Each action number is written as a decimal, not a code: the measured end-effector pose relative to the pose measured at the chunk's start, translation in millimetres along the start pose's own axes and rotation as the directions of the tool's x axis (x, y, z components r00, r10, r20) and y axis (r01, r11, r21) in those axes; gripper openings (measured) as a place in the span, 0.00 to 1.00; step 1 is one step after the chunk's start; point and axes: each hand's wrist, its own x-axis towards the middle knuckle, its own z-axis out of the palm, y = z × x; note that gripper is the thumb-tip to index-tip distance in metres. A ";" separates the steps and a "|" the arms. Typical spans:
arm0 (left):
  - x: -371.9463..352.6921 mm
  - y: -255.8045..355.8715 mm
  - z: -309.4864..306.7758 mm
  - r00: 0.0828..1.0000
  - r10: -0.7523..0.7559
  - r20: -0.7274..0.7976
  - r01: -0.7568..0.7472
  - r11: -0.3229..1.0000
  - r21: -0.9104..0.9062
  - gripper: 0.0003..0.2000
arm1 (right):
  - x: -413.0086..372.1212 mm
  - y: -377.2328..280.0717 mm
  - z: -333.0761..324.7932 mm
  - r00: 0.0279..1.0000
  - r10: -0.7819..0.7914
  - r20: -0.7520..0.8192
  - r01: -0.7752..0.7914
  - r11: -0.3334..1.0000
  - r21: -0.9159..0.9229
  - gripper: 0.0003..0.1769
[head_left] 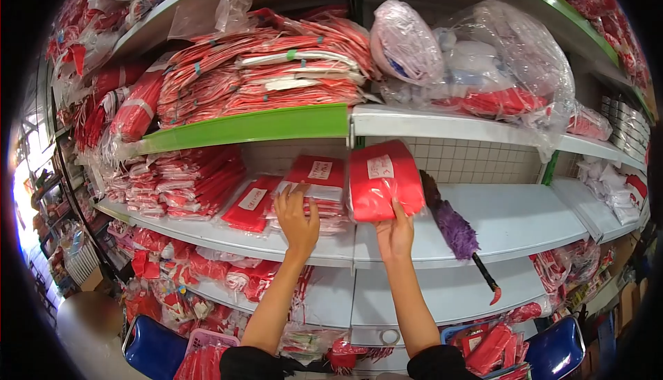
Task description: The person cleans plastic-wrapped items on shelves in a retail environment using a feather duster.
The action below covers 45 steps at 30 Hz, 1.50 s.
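My right hand (396,234) grips a plastic-wrapped red packet (369,197) from below, thumb on its front. A white handwritten label (380,167) is stuck near its top. My left hand (297,222) has its fingers stretched out on a stack of red and white packets (324,192) on the middle shelf; the top red one carries a handwritten label too. To the left of that hand lies another labelled red packet (243,212). What is folded inside the packets cannot be made out.
A purple feather duster (454,228) lies on the middle shelf (528,211) at right. Red packets (190,183) pile up at left. Overhead, a green-edged shelf (255,129) holds more stacks and plastic bags (497,55). Blue chairs (155,349) and a blurred person (90,325) are below.
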 end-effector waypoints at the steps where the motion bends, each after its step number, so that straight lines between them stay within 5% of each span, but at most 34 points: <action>1: -3.4 -6.8 -1.8 0.999 -0.025 0.045 0.027 0.999 -0.037 0.15 | 7.0 15.1 2.5 0.999 0.026 0.025 -0.027 0.999 0.046 0.19; 4: -10.5 -20.5 -2.0 0.989 -0.063 0.132 0.078 0.990 -0.118 0.18 | 19.9 47.9 24.0 0.977 0.156 0.144 -0.159 0.987 0.009 0.18; 8: -13.7 -29.5 -3.2 0.983 -0.068 0.169 0.099 0.978 -0.181 0.20 | 28.0 64.4 26.6 0.955 0.263 0.135 -0.128 0.780 -0.613 0.20; 9: -14.3 -29.6 -3.1 0.984 -0.081 0.156 0.112 0.972 -0.206 0.20 | 24.4 59.3 30.9 0.975 0.214 0.053 -0.127 0.743 -0.657 0.27; 11: -14.2 -27.9 -4.2 0.986 -0.092 0.140 0.121 0.968 -0.219 0.21 | 22.6 55.7 28.5 0.986 -0.082 0.147 0.167 0.372 -0.913 0.32; 12: -13.4 -27.4 -4.6 0.984 -0.100 0.146 0.130 0.969 -0.211 0.20 | 20.5 56.5 28.3 0.949 -0.202 0.240 0.268 0.124 -0.955 0.34; 13: -12.9 -27.2 -5.2 0.982 -0.108 0.155 0.139 0.969 -0.202 0.20 | 16.8 58.5 30.3 0.899 -0.371 0.230 0.254 0.016 -0.967 0.37; 16: -15.1 -30.2 -3.3 0.986 -0.104 0.133 0.128 0.974 -0.189 0.21 | 11.1 51.9 44.7 0.851 -0.424 0.310 0.328 -0.034 -0.944 0.33; 19: -16.6 -30.4 -3.6 0.983 -0.138 0.123 0.165 0.957 -0.239 0.22 | 21.9 64.8 30.0 0.856 -0.207 0.474 0.428 -0.229 -0.874 0.24; 23: -14.6 -30.9 -4.5 0.983 -0.155 0.103 0.179 0.939 -0.295 0.24 | 31.5 75.6 27.3 0.843 -0.079 0.533 0.493 -0.286 -0.822 0.15; 29: -16.7 -34.4 -3.3 0.981 -0.174 0.084 0.191 0.945 -0.267 0.24 | 26.1 88.7 25.6 0.813 -0.028 0.582 0.532 -0.370 -0.761 0.14; 35: -19.8 -35.4 -6.6 0.980 -0.189 0.069 0.196 0.972 -0.128 0.19 | 26.3 90.2 20.5 0.801 -0.022 0.598 0.560 -0.327 -0.761 0.14; 45: -21.7 -34.8 -5.3 0.975 -0.220 0.040 0.223 0.965 -0.141 0.17 | 20.5 87.4 17.0 0.832 0.055 0.553 0.538 -0.325 -0.778 0.20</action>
